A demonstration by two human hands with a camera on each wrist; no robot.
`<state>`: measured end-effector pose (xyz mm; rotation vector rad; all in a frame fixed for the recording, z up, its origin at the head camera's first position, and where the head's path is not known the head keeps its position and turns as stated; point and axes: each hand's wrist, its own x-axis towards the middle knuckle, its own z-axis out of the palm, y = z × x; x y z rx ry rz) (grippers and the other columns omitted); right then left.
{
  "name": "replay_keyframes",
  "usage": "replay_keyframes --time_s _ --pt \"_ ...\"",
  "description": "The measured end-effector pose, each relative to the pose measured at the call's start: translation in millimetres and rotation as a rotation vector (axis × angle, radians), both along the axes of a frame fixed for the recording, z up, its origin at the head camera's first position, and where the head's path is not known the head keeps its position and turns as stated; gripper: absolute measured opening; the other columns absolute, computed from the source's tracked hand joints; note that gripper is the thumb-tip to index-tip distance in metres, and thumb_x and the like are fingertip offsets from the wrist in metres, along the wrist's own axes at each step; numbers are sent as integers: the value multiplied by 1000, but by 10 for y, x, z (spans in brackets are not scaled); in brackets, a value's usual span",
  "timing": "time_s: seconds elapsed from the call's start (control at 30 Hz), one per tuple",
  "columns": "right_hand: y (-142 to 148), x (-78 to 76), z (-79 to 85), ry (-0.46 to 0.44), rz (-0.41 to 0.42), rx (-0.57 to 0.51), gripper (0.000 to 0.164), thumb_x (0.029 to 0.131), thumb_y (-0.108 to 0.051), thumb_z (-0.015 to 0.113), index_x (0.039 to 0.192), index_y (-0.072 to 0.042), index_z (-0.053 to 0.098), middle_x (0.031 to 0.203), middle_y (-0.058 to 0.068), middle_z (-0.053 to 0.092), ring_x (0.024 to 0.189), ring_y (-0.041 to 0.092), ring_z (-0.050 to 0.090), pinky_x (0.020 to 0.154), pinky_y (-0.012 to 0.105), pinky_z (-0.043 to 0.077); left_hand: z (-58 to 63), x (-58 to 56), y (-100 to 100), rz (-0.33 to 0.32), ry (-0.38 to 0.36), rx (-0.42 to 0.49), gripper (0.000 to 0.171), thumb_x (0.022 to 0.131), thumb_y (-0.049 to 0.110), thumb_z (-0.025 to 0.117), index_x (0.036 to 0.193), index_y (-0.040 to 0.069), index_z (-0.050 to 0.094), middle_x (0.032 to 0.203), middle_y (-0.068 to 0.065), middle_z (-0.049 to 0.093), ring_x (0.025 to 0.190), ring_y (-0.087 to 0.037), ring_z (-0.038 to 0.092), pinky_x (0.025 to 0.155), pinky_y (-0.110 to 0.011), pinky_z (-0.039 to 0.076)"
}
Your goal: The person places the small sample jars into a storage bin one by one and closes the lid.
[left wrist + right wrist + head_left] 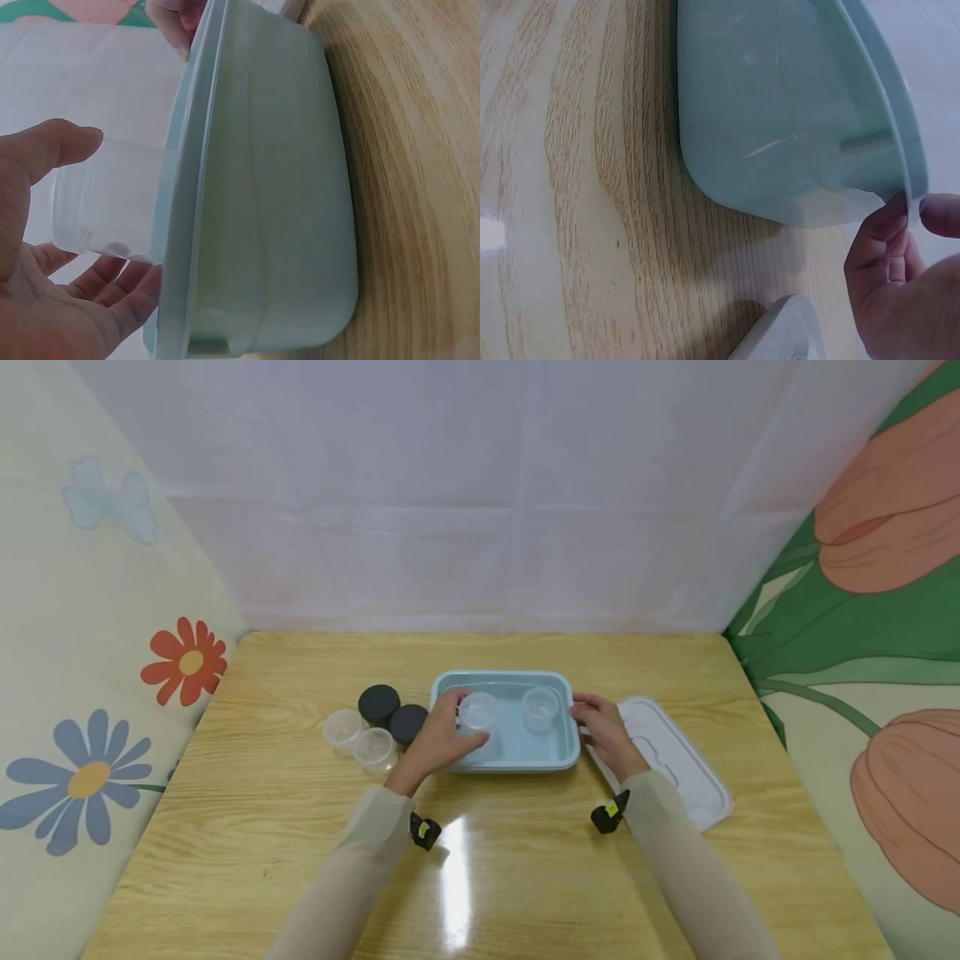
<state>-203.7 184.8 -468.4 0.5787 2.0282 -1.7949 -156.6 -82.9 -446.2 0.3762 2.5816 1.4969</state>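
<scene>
My left hand [442, 735] holds a clear plastic jar [478, 713] above the left part of a light blue tub [525, 766]. In the left wrist view the thumb is at one side of this jar [120, 199] and the fingers at the other, with the jar sticking up past the tub's rim [191, 165]. Another clear jar [540, 708] stands inside the tub, toward its right. My right hand [606, 731] pinches the tub's right rim [907, 142] between thumb and fingers.
Left of the tub, two black-lidded jars [378, 703] sit beside two clear jars [375, 748]. A white lid [675, 760] lies on the wooden table [300, 860] to the right, partly behind the right forearm. A white cloth [480, 527] hangs behind the table.
</scene>
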Motion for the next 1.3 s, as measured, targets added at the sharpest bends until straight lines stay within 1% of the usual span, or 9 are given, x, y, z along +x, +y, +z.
replay_keyframes --time_s 0.23,0.4,0.5,0.57,0.63,0.73,0.97,1.13,1.3 --pt "3 19 11 21 7 -14 43 96 -12 52 139 -8 46 120 5 58 86 10 54 69 24 46 -25 -109 159 -23 -17 -53 67 79 14 72 135 -2 40 128 -21 46 108 -31 52 89 -44 48" --pt "6 9 9 23 12 -14 44 96 -12 52 140 -8 46 118 5 58 85 10 54 69 24 46 -17 -157 244 -79 -1 -104 66 76 12 73 131 -5 41 128 -23 47 110 -32 50 91 -46 46" --pt "6 -1 4 19 10 -10 43 96 -12 52 139 -8 46 118 5 59 85 10 54 68 24 46 -8 -181 289 -109 14 -112 62 75 10 74 127 -5 43 123 -23 49 107 -31 50 89 -45 46" --pt "5 -5 1 18 11 -7 43 96 -12 52 139 -8 46 117 4 59 84 10 54 68 24 45 -4 -196 316 -122 12 -113 60 74 9 75 123 -5 44 118 -21 50 101 -29 51 85 -42 48" --pt "4 -8 -4 18 13 -6 44 96 -12 52 139 -8 46 115 4 59 84 10 55 67 24 45 1 -209 343 -134 -4 -114 59 72 7 75 122 -5 45 115 -21 50 96 -28 51 80 -40 48" --pt "2 -4 -9 16 15 -1 44 96 -12 52 139 -9 47 117 4 59 85 11 55 69 24 45 -1 -229 386 -159 -36 -148 62 73 7 75 125 -5 43 116 -19 49 95 -25 51 80 -38 48" --pt "12 5 -17 12 15 7 44 97 -14 50 141 -11 45 131 9 54 94 13 54 73 26 44 -19 -238 514 -194 -73 -226 67 72 7 77 128 -5 42 116 -19 52 102 -27 52 90 -41 47" --pt "24 5 -23 15 13 6 44 97 -14 50 141 -10 44 129 9 54 92 12 54 72 25 45 -44 -254 618 -229 -96 -303 65 72 8 78 126 -3 44 117 -17 56 106 -27 54 94 -41 47" --pt "14 0 -22 18 21 -1 44 97 -14 50 141 -11 45 126 7 55 91 11 54 72 25 46 -83 -278 678 -257 -107 -324 62 72 8 78 124 -1 45 117 -17 57 107 -27 55 95 -41 47"
